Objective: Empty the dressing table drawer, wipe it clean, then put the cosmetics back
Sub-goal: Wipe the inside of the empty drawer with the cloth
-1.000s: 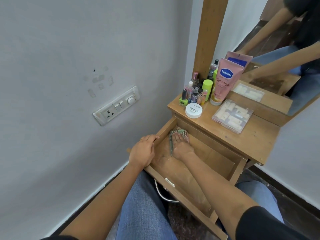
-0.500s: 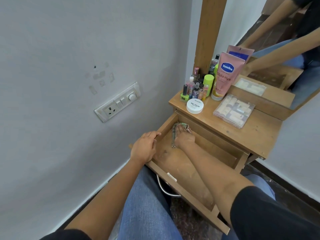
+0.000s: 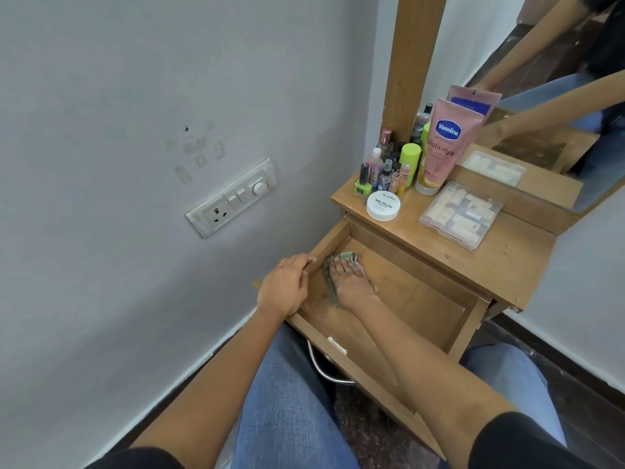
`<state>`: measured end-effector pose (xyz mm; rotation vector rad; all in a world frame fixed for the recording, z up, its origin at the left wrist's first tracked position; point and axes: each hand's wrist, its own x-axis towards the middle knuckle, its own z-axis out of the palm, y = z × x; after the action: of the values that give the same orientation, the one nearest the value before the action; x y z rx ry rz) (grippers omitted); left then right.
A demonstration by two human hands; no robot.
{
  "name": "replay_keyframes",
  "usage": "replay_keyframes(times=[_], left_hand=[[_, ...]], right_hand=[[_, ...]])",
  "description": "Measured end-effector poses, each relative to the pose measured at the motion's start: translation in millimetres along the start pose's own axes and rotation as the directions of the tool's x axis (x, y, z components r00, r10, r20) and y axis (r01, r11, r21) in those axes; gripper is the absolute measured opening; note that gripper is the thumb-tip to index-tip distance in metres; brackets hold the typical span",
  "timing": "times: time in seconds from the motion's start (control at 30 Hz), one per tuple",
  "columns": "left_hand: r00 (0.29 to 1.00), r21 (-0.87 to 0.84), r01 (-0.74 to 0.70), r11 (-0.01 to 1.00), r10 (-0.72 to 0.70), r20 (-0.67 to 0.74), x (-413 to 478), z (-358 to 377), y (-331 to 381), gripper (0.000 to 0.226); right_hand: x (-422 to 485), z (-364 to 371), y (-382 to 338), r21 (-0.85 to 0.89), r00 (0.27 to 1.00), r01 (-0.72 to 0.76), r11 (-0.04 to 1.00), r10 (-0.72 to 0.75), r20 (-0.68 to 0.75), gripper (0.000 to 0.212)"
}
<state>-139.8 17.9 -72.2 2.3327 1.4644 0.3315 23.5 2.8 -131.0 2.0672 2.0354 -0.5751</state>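
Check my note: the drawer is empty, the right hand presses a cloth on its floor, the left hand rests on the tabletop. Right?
One slip. The head view shows the left hand gripping the left side wall of the drawer, not resting on the tabletop. The rest holds: drawer empty, right hand pressing the cloth on its floor.

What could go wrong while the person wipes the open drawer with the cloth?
The drawer is pulled far out; the right hand pressing the cloth down might tip it or pull it free.
The left hand grips the drawer's side wall; if the drawer slides in, fingers may be pinched.
The Vaseline tube stands on its cap beside small bottles on the tabletop; shaking could topple them.
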Motion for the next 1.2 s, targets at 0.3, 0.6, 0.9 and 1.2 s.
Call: replay_keyframes(times=[0.3, 0.6, 0.9, 1.2], left_hand=[[1.0, 0.001, -0.002, 1.0, 0.002, 0.018, -0.2, -0.9, -2.2, 0.039], [1.0, -0.004, -0.026, 1.0, 0.026, -0.004, 1.3, 1.0, -2.3, 0.039], [1.0, -0.015, -0.011, 1.0, 0.01, -0.019, 1.9, 1.2, -1.6, 0.038], [0.998, -0.013, -0.043, 0.999, 0.044, 0.052, 2.5, -2.7, -3.5, 0.042]], right_hand=[[2.9, -13.7, 22.5, 0.08, 1.0, 0.016, 0.997, -0.017, 0.01, 0.066], [13.1, -14.9, 32.0, 0.047, 1.0, -0.013, 0.999, 0.013, 0.004, 0.07], [-15.3, 11.4, -9.7, 0.032, 0.991, 0.075, 0.997, -0.071, -0.111, 0.063], [4.8, 12.5, 27.4, 0.069, 0.982, 0.159, 0.985, -0.151, -0.11, 0.081]])
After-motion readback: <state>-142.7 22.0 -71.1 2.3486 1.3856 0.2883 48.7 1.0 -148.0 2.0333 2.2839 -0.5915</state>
